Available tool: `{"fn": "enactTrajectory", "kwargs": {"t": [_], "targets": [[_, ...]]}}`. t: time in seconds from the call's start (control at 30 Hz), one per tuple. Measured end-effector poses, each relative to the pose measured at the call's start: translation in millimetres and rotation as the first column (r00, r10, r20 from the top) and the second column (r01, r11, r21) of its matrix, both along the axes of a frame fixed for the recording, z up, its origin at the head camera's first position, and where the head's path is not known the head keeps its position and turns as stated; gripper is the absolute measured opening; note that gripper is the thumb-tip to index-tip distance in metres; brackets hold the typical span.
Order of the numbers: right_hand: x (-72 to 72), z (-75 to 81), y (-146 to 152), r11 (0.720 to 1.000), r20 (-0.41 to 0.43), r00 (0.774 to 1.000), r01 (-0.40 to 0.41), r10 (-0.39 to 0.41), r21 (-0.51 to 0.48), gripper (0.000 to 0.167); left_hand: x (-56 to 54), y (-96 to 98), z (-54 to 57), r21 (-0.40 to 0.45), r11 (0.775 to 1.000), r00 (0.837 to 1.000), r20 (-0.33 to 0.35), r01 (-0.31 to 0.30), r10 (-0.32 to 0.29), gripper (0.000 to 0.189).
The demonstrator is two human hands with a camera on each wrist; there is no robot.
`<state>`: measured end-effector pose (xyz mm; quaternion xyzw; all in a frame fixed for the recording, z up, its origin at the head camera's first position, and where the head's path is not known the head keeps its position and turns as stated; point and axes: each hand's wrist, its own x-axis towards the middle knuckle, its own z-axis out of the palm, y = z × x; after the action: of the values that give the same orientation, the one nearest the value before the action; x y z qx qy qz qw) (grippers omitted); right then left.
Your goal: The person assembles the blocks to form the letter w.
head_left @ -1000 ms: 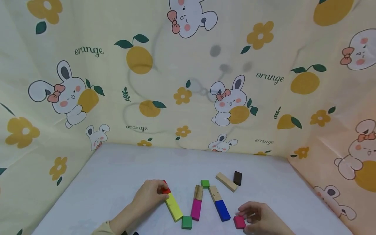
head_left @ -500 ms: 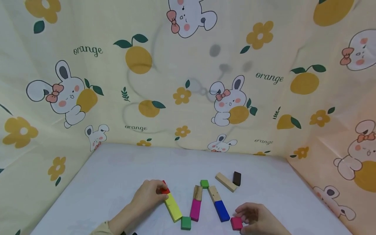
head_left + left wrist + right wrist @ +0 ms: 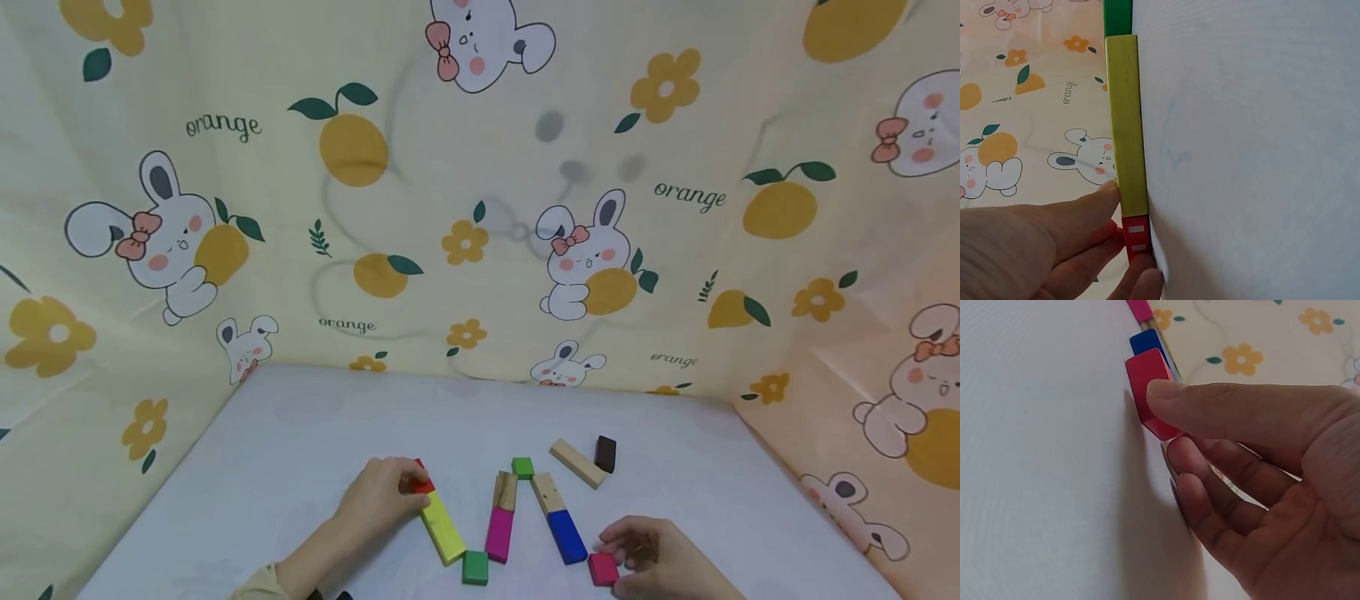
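My left hand [image 3: 378,500] holds a red block [image 3: 1137,234] at the far end of a long yellow block [image 3: 442,529]. In the left wrist view, fingertips cover part of the red block and the thumb lies along the yellow one's edge. A green block [image 3: 475,567] meets the yellow block's near end. My right hand [image 3: 660,557] pinches a pinkish-red block [image 3: 1150,384], thumb on its face, just off the near end of a blue block [image 3: 567,536]. Beyond the blue block lies a pale wooden block [image 3: 549,492]. A magenta block [image 3: 499,536] and a streaked wooden block [image 3: 506,491] form another leg.
A small bright-green block [image 3: 522,467] lies at the top between the two wooden blocks. Farther back right are a loose long wooden block [image 3: 577,463] and a dark brown block [image 3: 605,454]. Patterned cloth walls [image 3: 465,167] surround the white table [image 3: 315,425] at the back and sides.
My right hand has shifted the pinkish-red block slightly left, closer to the blue block, and it has then stayed put. The left hand keeps its place on the red block.
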<state>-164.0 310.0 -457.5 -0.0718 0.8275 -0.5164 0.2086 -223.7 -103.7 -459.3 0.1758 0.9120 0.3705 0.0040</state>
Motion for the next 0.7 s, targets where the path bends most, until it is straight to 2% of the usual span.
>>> {"fn": "enactTrajectory", "kwargs": {"t": [0.4, 0.7], "targets": [[-0.9, -0.9, 0.8, 1.0, 0.01, 1.0, -0.006, 0.006, -0.018, 0.046, 1.2, -1.3, -2.2, 0.031, 0.999, 0.999, -0.041, 0.02, -0.019, 0.018], [-1.2, -1.8, 0.8, 0.999, 0.022, 1.0, 0.002, -0.002, -0.033, 0.047, 1.4, -1.3, -2.0, 0.032, 0.999, 0.999, -0.035, 0.021, -0.02, 0.017]]}}
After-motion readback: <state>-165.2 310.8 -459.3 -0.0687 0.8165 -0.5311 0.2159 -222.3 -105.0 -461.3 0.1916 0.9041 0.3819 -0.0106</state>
